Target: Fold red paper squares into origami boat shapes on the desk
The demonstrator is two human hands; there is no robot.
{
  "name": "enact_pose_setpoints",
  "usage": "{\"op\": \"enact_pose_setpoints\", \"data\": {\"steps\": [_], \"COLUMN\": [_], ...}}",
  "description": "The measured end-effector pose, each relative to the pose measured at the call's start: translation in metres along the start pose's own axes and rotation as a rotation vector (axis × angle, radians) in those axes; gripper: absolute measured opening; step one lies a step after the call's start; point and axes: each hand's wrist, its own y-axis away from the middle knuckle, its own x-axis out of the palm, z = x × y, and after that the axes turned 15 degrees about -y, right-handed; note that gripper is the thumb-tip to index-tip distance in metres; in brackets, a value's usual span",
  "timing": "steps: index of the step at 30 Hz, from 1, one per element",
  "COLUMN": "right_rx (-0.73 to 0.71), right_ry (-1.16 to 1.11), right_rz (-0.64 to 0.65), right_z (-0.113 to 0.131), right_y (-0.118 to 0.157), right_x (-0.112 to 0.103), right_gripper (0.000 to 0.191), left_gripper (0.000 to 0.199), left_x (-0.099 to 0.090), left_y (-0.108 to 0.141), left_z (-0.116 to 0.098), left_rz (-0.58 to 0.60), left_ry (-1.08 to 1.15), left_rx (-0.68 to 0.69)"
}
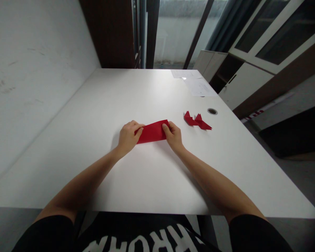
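Between my hands is a folded sheet of red paper (152,132), a long rectangle tilted slightly up at its right end. My left hand (129,135) pinches its left end, thumb in front and fingers curled behind. At the right end, my right hand (173,134) grips the paper with the thumb pressed on its near face. The fingers behind the paper are partly hidden. To the right of my right hand lie folded red paper shapes (197,121) with pointed tips, close together on the table.
A white table (146,91) stretches away from me, with a wall (41,70) along its left side. White paper sheets (199,86) lie at the far right corner. A round cable hole (212,111) sits near the right edge. Cabinets (248,84) stand beyond.
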Motion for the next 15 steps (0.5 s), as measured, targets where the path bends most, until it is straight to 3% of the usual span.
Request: {"op": "enact_pose_setpoints", "data": {"steps": [15], "right_rx": [0.013], "right_ry": [-0.041], "right_rz": [-0.065], "right_z": [0.0027], "right_y": [0.0036], "right_x": [0.0057], "right_gripper": [0.044], "left_gripper": [0.026], "left_x": [-0.0007], "left_y": [0.0024], "left_z": [-0.0037], "left_rz": [0.01], "left_ry": [-0.062], "left_rx": [0.072]}}
